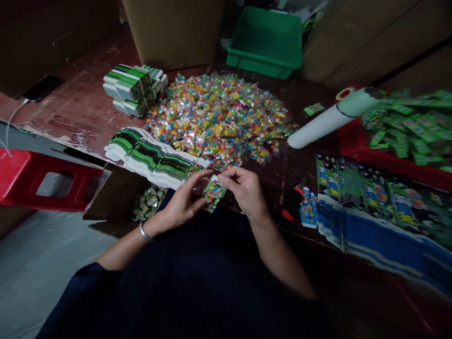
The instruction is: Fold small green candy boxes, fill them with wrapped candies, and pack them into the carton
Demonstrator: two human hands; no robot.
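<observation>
- Candy in clear little bags, many colours, lies in one big heap [219, 117] on the dark red table [84, 108]; too many bags to count.
- Flat green and white card boxes lie in one long fanned row [151, 157], again too many to count.
- One green plastic tub [266, 42] and one white roll [326, 120] sit farther back.
- One small green printed card box [213, 192] is at the table edge, pinched by both hands.
- The left hand [183, 202] grips its lower side; the right hand [243, 188] pinches its top flap.
- Best to hold the box gently, so it does not crush, and fold the flap straight.
</observation>
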